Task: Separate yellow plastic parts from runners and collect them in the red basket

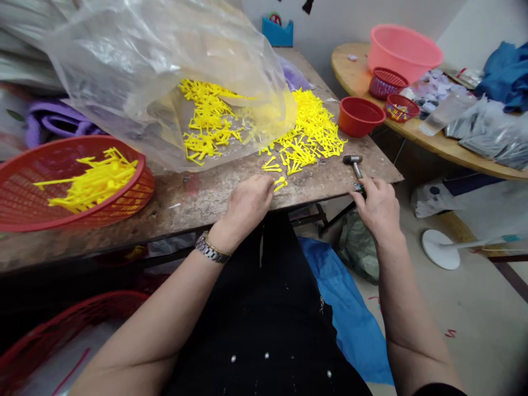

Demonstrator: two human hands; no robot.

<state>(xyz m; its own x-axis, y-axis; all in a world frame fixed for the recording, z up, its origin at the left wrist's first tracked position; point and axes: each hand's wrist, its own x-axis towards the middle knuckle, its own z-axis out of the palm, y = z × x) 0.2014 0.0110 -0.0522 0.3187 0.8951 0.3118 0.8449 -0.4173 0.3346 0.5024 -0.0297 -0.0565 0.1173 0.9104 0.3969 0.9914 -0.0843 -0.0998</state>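
Note:
Near the table's front edge, my left hand (249,206) is closed in a pinch at small yellow plastic sticks (280,183), whose knobbed ends stick out past the fingertips. My right hand (379,210) is wrapped round the handle of a small hammer (353,160). Its dark-faced head points away from me over the right end of the table; the grip is mostly hidden by my fingers. Beyond my left hand spreads a heap of yellow plastic sticks (315,129), with several loose ones at its near edge.
A large clear plastic bag (136,71) with yellow sticks lies on the worn table (198,192). On the left is a red basket (144,181) of yellow pieces. A red bowl (361,118) stands right; behind it, a round table (350,60) bears a pink basin (404,52).

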